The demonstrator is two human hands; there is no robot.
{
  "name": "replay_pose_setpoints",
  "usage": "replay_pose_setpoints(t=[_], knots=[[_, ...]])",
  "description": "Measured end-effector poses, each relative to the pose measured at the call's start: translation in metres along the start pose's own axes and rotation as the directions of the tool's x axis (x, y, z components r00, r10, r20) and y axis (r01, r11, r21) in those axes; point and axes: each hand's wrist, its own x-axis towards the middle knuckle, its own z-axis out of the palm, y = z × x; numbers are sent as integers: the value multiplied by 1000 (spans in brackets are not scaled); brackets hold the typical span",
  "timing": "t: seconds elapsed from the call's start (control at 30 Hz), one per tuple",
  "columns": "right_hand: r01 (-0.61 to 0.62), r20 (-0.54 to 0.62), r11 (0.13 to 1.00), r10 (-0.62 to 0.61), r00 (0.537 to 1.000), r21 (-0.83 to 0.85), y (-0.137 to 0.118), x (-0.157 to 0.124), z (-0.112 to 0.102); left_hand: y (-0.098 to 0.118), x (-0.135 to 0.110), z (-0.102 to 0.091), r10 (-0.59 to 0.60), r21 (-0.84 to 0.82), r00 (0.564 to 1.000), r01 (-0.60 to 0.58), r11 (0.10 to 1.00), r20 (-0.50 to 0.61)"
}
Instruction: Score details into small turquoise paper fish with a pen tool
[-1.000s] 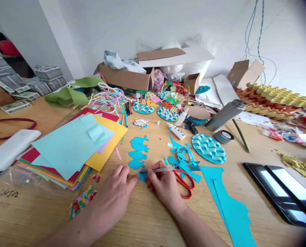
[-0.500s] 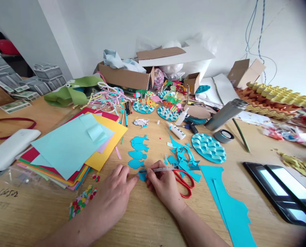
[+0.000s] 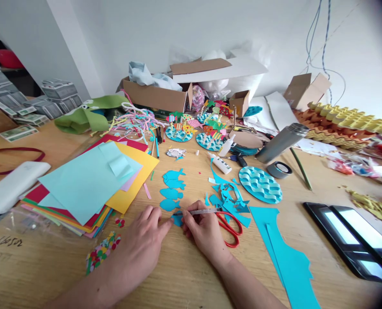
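Note:
My right hand (image 3: pixel 203 227) is closed round a slim pen (image 3: pixel 205 211), whose tip rests at a small blue paper piece (image 3: pixel 177 220) on the table. My left hand (image 3: pixel 142 240) lies palm down beside that piece, fingers apart, one digit touching its left edge. Part of the piece is hidden by my right fingers. Just beyond it lie several blue paper fish (image 3: pixel 171 193) in a column; the farthest one, a blue fish (image 3: pixel 173 176), has drawn lines. Red-handled scissors (image 3: pixel 232 231) lie to the right of my right hand, their blades hidden.
Blue paper scraps (image 3: pixel 231 197) and a large blue offcut (image 3: pixel 284 253) lie on the right. Coloured paper sheets (image 3: pixel 81 184) are stacked on the left, near many small paper dots (image 3: pixel 102 253). Farther back are a glue bottle (image 3: pixel 221 164), a wavy blue oval (image 3: pixel 260 184) and a flask (image 3: pixel 282 143).

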Motion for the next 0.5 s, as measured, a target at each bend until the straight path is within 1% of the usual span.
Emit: replay_pose_setpoints(t=[0.33, 0.5], knots=[[9, -20, 999, -9, 1000, -35, 0, 2, -1, 1, 1, -2, -11, -13, 1000, 11, 1000, 11], [3, -25, 1000, -4, 1000, -26, 1, 2, 0, 1, 0, -3, -11, -21, 1000, 12, 1000, 11]])
